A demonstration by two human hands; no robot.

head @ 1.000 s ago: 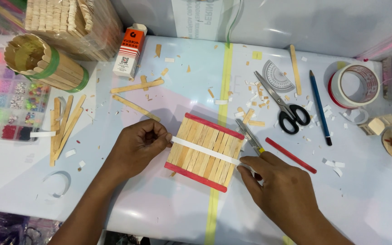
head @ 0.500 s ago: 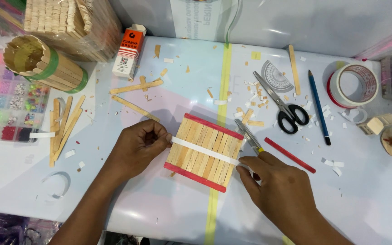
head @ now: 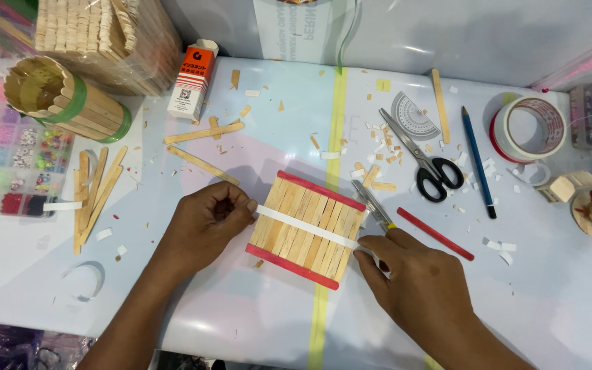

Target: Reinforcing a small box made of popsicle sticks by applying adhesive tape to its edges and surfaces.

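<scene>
A square panel of wooden craft sticks with a red stick along its top and bottom edge lies in the middle of the table. A white tape strip runs across its middle. My left hand pinches the strip's left end at the panel's left edge. My right hand presses the strip's right end at the panel's right edge, next to a metal cutter. A loose red stick lies just right of that hand.
Scissors, a small protractor, a blue pencil and a tape roll lie at the right. A glue box, a stick cylinder, a bead organiser and loose sticks are at the left. Scraps litter the table.
</scene>
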